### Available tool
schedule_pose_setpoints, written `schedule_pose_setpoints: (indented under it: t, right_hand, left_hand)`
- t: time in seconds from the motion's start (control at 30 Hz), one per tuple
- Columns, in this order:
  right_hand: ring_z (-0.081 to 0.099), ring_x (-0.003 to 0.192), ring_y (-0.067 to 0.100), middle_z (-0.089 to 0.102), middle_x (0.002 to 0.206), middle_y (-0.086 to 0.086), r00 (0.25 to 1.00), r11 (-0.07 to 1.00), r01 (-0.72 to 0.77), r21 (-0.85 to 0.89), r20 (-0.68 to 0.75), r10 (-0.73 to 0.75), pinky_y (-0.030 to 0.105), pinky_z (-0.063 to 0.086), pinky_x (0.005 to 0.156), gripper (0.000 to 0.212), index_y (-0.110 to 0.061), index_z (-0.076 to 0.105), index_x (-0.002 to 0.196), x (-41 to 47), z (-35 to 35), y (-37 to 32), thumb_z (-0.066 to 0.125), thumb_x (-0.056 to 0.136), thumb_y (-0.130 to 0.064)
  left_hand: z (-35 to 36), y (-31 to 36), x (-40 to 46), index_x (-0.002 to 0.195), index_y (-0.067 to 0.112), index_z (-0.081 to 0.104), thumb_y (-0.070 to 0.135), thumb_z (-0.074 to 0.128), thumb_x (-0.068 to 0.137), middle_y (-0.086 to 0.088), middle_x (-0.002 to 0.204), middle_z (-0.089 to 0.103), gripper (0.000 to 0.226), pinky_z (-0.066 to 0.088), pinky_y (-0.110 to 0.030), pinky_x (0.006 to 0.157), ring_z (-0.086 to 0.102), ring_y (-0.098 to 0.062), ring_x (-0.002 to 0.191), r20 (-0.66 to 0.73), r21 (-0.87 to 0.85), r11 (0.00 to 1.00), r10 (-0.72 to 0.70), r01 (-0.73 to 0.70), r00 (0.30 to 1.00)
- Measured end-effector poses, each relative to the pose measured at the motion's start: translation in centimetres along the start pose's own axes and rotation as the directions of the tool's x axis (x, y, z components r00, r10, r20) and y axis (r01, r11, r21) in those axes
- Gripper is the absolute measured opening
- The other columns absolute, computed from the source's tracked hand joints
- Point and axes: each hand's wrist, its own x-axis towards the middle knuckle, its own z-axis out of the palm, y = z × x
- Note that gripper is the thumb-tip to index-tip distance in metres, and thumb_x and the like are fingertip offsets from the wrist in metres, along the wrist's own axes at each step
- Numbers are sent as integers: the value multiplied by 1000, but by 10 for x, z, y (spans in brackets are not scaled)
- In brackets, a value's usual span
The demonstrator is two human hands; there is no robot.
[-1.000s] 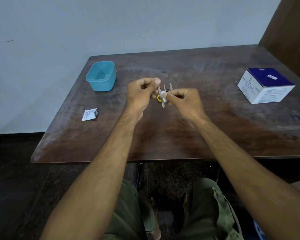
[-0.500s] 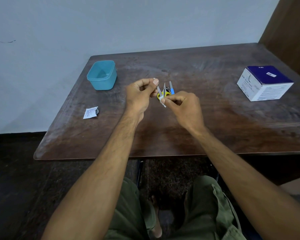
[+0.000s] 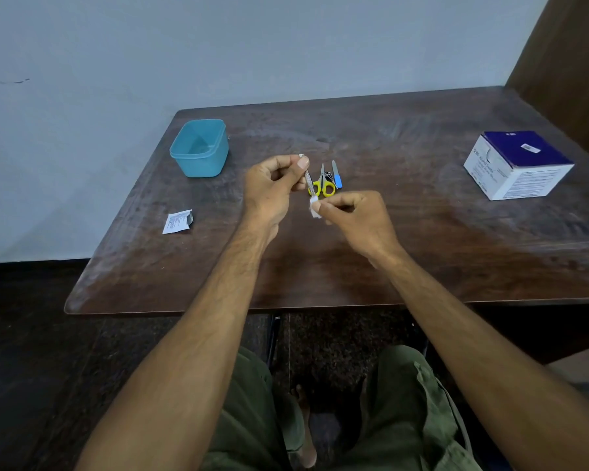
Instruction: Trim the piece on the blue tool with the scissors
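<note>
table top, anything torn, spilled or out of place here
Only the small white sachet near the wooden table's left edge: one end is torn open and it lies alone. The teal plastic tub, yellow-handled scissors and white-and-blue carton look intact; no spill shows.

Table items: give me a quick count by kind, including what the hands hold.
Metal files: 1, held by the left hand
White wipes: 1, pinched by the right hand
Scissors: 1
Blue-handled tools: 1
Tubs: 1
Boxes: 1
Torn packets: 1
Total: 7
</note>
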Motion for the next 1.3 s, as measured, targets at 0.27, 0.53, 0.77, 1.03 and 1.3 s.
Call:
schedule_pose_setpoints:
  t: [0.27, 0.53, 0.77, 1.03, 1.3]
  right_hand:
    - [54, 62, 5, 66, 71, 7, 992, 955, -119, 273, 77, 102, 17, 43, 59, 18, -6, 76, 85, 10, -3, -13, 74, 84, -23]
    - [59, 62, 6, 69, 72, 0, 937, 872, -313, 377, 275, 217, 17, 44, 59, 12, -3, 72, 88, 8, -3, 0, 70, 86, -15]
    - [57, 62, 7, 63, 72, 2, 914, 814, -377, 442, 318, 250, 18, 44, 57, 14, -1, 68, 92, 18, 0, -8, 69, 86, -14]
    - [57, 60, 7, 64, 69, 3, 955, 879, -289, 379, 182, 235, 21, 42, 59, 14, -4, 71, 79, 22, 6, 4, 70, 86, -16]
    - [59, 64, 7, 69, 73, 2, 975, 961, -192, 200, 152, 163, 20, 44, 59, 14, -4, 75, 85, 19, 12, 15, 71, 86, -18]
  left_hand:
    - [-2, -1, 1, 91, 6, 69, 8, 65, 90, 4, 61, 61, 5, 53, -21, 66, 54, -6, 56, 82, -86, 996, -8, 15, 997]
    - [-6, -3, 8, 91, 8, 69, 5, 59, 93, 4, 69, 67, 10, 52, -17, 64, 56, -8, 64, 131, -197, 977, -55, 80, 990]
    - [-4, -6, 9, 97, 6, 67, 6, 50, 98, -3, 75, 68, 16, 55, -23, 64, 65, -11, 68, 168, -209, 966, -120, 154, 978]
    - [-7, -16, 11, 91, 10, 72, 9, 58, 94, 1, 70, 68, 15, 48, -17, 57, 57, -4, 59, 141, -28, 983, -177, 183, 974]
    - [-5, -23, 20, 85, 12, 73, 6, 61, 92, 1, 70, 70, 15, 46, -16, 52, 57, -4, 56, 44, 16, 995, -102, 101, 994]
